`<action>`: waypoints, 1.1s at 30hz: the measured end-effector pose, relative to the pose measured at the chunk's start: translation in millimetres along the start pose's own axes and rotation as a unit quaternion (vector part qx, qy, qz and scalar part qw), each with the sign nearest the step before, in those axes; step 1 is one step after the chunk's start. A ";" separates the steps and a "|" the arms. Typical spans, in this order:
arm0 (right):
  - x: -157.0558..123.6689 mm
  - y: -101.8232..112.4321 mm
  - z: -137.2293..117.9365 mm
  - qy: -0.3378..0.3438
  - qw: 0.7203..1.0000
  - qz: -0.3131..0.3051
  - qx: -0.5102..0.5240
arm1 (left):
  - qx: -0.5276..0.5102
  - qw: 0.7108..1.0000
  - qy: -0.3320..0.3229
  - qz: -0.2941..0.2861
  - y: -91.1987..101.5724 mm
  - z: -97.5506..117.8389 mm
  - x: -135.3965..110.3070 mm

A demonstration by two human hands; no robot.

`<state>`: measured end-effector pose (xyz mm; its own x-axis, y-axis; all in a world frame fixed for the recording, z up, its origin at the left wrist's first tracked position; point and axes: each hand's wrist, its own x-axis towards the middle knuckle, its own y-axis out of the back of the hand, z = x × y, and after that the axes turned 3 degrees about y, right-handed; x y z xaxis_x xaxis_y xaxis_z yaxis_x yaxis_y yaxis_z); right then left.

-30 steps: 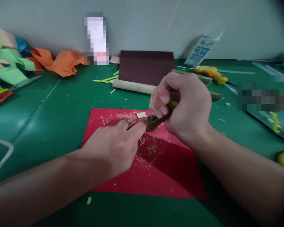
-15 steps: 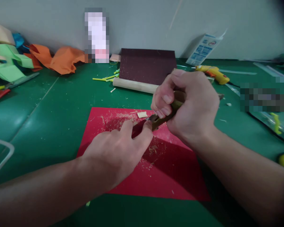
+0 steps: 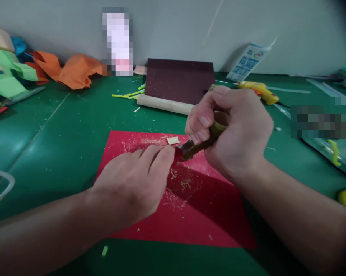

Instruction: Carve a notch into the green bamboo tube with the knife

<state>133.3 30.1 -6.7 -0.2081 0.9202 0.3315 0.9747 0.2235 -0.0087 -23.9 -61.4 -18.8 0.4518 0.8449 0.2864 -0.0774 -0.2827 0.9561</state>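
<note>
My right hand [image 3: 233, 130] is wrapped round a greenish-brown stick [image 3: 200, 143] and holds it slanted down to the left, over a red sheet [image 3: 190, 214]. My left hand [image 3: 132, 184] is closed round a tool whose handle is hidden. Its fingers meet the stick's lower end, where a small dark blade tip shows. Fine shavings [image 3: 180, 184] lie scattered on the red sheet below the two hands. A small pale chip [image 3: 172, 140] lies just behind the stick's tip.
A green mat [image 3: 60, 134] covers the table. At the back lie a wooden dowel [image 3: 164, 104], a dark maroon block [image 3: 178, 80], a yellow glue gun [image 3: 257, 91], thin green sticks [image 3: 129, 95], and orange [image 3: 72, 71] and green [image 3: 9, 73] paper at the left.
My left hand has slid a little back and forth against the stick's end. My right hand has stayed nearly in place. The view has shifted slightly.
</note>
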 end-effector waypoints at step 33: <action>3.8 2.6 -4.2 -0.019 0.990 -0.060 0.123 | -0.199 0.975 0.012 0.096 29.0 -25.3 15.9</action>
<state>135.4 32.8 -1.5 -0.3292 0.8925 0.3082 0.8942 0.3996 -0.2020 -41.5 -44.7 15.0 0.3741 0.8060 0.4587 -0.4997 -0.2415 0.8318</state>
